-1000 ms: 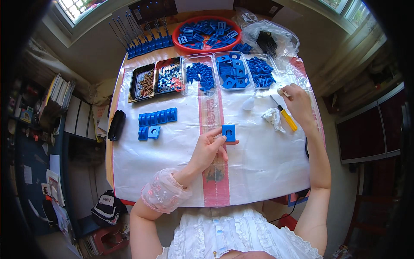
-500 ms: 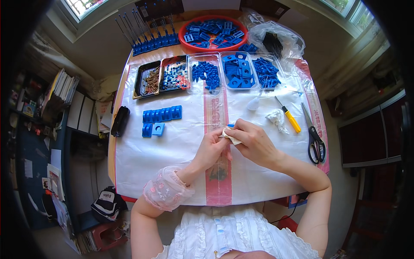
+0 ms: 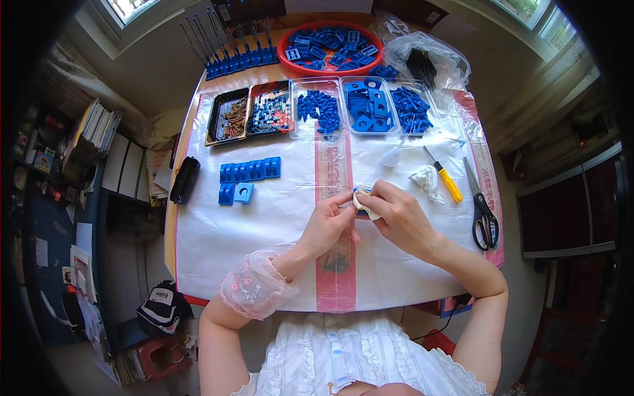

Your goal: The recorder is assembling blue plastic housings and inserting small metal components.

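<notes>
Over the middle of the table, my left hand (image 3: 329,226) and my right hand (image 3: 403,216) meet, both closed. A crumpled white cloth (image 3: 367,205) is pinched in the right fingers and pressed against a small blue plastic piece. Only a sliver of that piece shows, between the fingertips of both hands; my left fingers grip it from the other side. To the left of my hands lies a row of blue plastic blocks (image 3: 249,170). Below the row sit one more blue block (image 3: 226,193) and a flat blue piece with a round hole (image 3: 244,193).
Behind my hands stand trays of screws (image 3: 235,119), nuts (image 3: 271,112) and blue parts (image 3: 366,105), with a red basin (image 3: 284,59) beyond. At right lie a crumpled white tissue (image 3: 426,181), a yellow-handled screwdriver (image 3: 450,185) and black scissors (image 3: 485,221). A black case (image 3: 185,179) is at left.
Both hands have shifted slightly to the right in the picture, still together. The white cloth has moved over the blue piece and more of it shows below the right fingers.
</notes>
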`<move>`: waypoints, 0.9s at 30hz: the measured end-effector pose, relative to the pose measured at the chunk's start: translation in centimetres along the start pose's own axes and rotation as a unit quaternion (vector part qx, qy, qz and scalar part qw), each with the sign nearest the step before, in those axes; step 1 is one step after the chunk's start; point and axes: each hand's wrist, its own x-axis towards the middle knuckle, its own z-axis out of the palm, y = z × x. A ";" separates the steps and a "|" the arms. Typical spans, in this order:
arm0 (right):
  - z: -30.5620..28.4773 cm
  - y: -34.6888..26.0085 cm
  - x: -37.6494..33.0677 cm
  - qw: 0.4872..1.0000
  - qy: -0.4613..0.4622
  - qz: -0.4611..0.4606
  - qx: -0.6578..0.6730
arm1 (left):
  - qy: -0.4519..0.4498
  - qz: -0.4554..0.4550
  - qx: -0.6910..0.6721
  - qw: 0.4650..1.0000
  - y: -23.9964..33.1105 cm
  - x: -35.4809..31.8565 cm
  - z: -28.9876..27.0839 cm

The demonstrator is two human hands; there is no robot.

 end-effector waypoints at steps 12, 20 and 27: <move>-3.8 1.1 -1.5 0.997 -0.025 0.059 -0.032 | -0.010 -0.005 0.010 1.000 0.4 0.2 0.0; -2.0 0.1 -0.9 0.998 -0.046 -0.044 -0.019 | 0.007 -0.002 0.016 1.000 0.3 0.0 -0.1; -3.4 1.3 -1.3 0.997 0.001 -0.001 -0.083 | -0.014 -0.007 0.000 1.000 0.7 0.3 0.0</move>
